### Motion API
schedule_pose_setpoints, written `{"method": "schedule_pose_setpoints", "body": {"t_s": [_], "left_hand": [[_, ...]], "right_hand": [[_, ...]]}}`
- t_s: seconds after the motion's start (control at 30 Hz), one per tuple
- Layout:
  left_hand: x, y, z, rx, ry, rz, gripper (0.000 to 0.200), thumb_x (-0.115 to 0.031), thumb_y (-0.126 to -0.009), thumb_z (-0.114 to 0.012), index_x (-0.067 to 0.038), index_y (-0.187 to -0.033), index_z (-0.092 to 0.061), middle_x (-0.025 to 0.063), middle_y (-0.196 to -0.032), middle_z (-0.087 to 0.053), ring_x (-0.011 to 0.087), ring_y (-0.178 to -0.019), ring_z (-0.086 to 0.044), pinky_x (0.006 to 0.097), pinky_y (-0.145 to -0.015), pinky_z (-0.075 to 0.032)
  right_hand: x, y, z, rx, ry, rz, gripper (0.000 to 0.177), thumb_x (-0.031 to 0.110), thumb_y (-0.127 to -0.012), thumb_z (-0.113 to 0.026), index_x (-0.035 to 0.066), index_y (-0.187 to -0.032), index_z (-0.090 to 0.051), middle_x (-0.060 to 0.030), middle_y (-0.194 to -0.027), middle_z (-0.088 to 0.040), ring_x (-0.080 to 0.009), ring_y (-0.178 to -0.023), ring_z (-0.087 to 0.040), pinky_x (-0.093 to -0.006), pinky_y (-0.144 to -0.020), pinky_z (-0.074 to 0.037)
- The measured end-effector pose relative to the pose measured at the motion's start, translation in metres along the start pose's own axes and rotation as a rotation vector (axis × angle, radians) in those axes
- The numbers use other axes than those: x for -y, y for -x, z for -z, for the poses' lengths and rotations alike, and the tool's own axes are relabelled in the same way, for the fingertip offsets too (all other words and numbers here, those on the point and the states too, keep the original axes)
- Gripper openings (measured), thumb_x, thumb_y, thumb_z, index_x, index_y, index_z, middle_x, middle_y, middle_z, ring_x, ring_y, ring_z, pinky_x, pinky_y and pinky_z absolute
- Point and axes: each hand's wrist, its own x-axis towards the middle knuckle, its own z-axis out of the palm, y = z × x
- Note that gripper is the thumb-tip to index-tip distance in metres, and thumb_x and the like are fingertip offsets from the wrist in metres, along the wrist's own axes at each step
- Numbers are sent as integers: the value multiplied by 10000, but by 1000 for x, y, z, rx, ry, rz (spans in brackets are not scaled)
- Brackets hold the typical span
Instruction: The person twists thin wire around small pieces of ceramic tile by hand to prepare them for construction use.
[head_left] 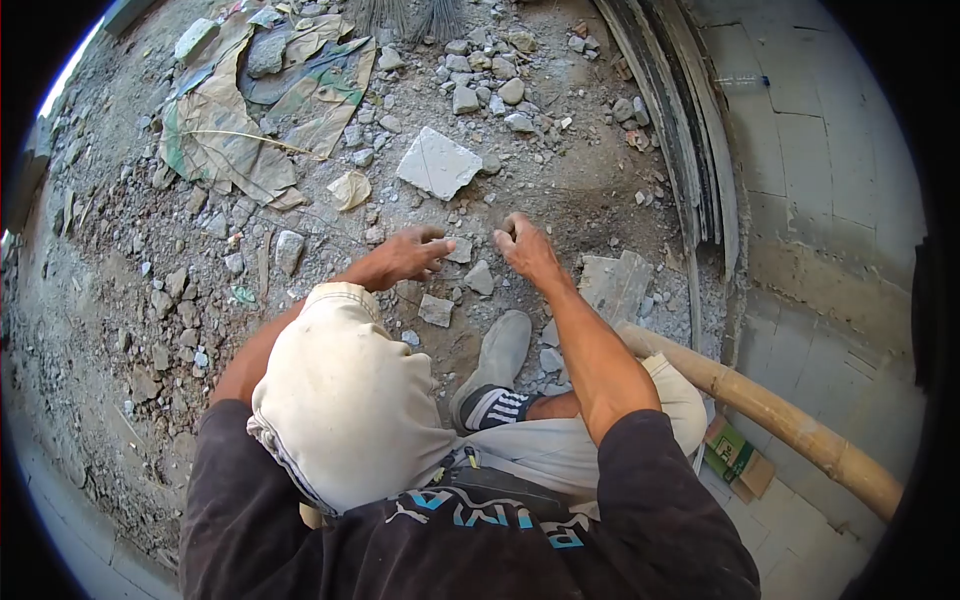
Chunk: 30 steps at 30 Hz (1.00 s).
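Grey stone: centre of frame, at the fingertips of the left hand. Its fingers half-curled; from here I cannot tell whether they grip it. Right hand: just right of centre, fingers bent inward, any hold hidden. Pale slab: upper centre.

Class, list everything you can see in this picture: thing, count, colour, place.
Stones: many, mostly grey, scattered across ground
White slab: one, white, ahead of hands
Torn sheeting: tan and green, upper left
Crumpled scrap: one, cream, left of slab
Long strips: several, grey and dark, upper right
Bamboo pole: one, tan, lower right
Carton: one, green and brown, below pole
Ground: grey-brown, centre and left
Shoe: one, grey, below hands
Shirt: one, black, bottom
Trousers: one pair, pale, lower centre
Left hand: one, centre
Right hand: one, centre
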Motion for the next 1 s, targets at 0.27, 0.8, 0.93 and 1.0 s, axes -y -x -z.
{"method": "schedule_pose_setpoints", "body": {"t_s": [0.27,0.8,0.93,1.0], "left_hand": [[12,-23,-16,1,376,-63,633,-313,-904,-596,-41,-1405,-321,123,-1281,-497,236,-1072,-555,336,-827,-491],[19,-23,-4,12,862,-73,298,-193,-938,-469,-111,-1224,-495,66,-1107,-578,185,-1004,-569,349,-814,-500],[20,-21,-3,-3,812,-36,250,-200,-936,-472,-107,-1159,-532,72,-1088,-589,197,-985,-579,361,-836,-495],[27,-26,-3,-27,811,-33,229,-204,-934,-490,-103,-1132,-540,67,-1082,-592,194,-976,-583,352,-832,-498]], "right_hand": [[53,5,-9,65,-465,50,222,187,-883,-602,-14,-951,-538,-81,-800,-639,-112,-760,-602,-271,-644,-466],[61,-3,-29,152,-558,102,344,182,-792,-647,-38,-1051,-593,-104,-853,-672,-143,-744,-617,-289,-635,-476],[76,4,-22,113,-355,76,303,139,-811,-628,-30,-1058,-577,-90,-836,-664,-122,-747,-605,-273,-661,-476],[72,3,-29,59,-343,94,328,159,-799,-639,-32,-1057,-574,-102,-836,-664,-133,-748,-606,-287,-665,-478]]}}
